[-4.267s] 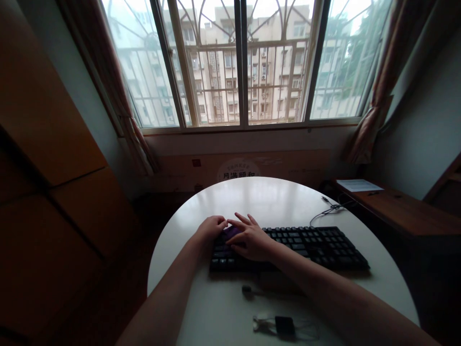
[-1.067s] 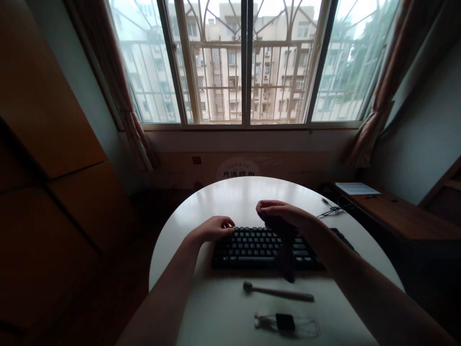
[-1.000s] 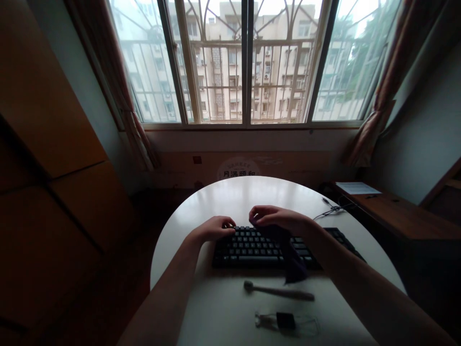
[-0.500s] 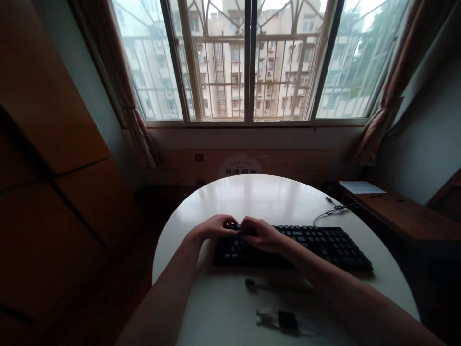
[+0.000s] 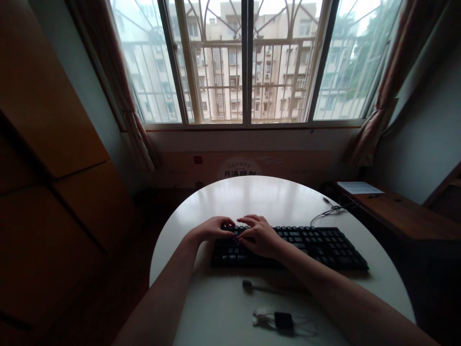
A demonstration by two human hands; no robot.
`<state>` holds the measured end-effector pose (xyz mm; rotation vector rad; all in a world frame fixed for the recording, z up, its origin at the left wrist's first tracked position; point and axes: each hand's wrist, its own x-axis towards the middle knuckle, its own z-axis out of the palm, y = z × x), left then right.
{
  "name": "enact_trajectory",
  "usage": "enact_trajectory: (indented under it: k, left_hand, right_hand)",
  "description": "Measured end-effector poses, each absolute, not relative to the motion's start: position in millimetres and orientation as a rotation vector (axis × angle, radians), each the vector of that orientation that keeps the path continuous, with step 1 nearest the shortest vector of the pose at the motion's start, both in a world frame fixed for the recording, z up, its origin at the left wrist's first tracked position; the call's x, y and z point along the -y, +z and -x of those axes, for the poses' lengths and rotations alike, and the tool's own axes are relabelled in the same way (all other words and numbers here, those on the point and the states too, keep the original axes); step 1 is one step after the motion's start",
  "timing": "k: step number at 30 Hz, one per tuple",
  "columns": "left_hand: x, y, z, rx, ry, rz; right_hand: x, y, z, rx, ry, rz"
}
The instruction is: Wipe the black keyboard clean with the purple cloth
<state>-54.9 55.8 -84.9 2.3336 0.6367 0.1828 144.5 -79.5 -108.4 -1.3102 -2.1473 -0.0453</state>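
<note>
A black keyboard lies across a round white table. My left hand sits at the keyboard's far left corner, fingers curled over its edge. My right hand rests on the left part of the keys with its fingers close together, pressing down a dark purple cloth. Only a sliver of the cloth shows at my fingertips. The two hands almost touch.
A small brush lies in front of the keyboard, its handle hidden under my right forearm. Nearer me is a clear packet with a dark item. The keyboard cable trails right towards a wooden bench with a paper.
A second ago my right hand held the cloth lifted and hanging over the keyboard's middle. It has come down leftwards onto the keys beside my left hand, which stayed in place.
</note>
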Motion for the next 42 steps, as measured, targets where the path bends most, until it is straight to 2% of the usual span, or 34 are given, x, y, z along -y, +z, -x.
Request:
enact_trajectory:
  k: [9,19,28,36,42]
  left_hand:
    - [-56.7,-87.0,55.1,-0.649,0.174,-2.325]
    - [-63.3,-93.9,55.4,-0.617,0.198,-2.315]
    - [-62.7,-93.1,55.3,-0.607,0.188,-2.307]
    - [-61.9,-92.6,54.9,-0.612,0.190,-2.316]
    - [-61.1,-91.6,54.7,-0.615,0.189,-2.316]
  right_hand:
    - [75.2,-107.8,-147.9,2.152,0.012,1.284]
    - [77.6,-106.8,-143.3,2.199,-0.130,1.341]
    - [69.3,-110.4,-147.6,2.146,0.044,1.270]
    - [69.1,-115.5,-147.4,2.127,-0.057,1.332]
    - [68.3,-113.9,-148.1,2.170,0.003,1.289]
